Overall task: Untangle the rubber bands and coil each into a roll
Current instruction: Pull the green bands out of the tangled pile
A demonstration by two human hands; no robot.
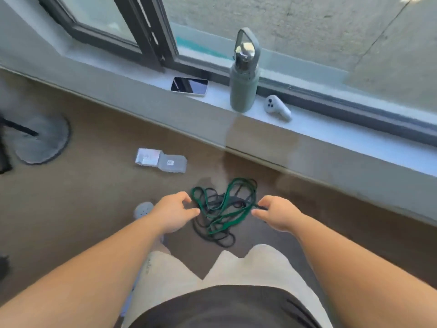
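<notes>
A tangle of rubber bands lies on the brown floor in front of my knees. A green band (227, 202) loops over and through thin black bands (220, 240). My left hand (173, 213) hovers at the left edge of the tangle, with index finger and thumb spread apart beside the green loop and holding nothing. At the right edge, my right hand (277, 214) pinches a black strand between thumb and fingertips. The green band passes close by that pinch.
A clear plastic packet (160, 159) lies on the floor beyond the tangle. On the window sill (331, 131) stand a grey bottle (244, 91), a phone (189, 85) and a white controller (276, 107). A round stand base (40, 138) sits far left, a grey perforated shoe (143, 209) by my left wrist.
</notes>
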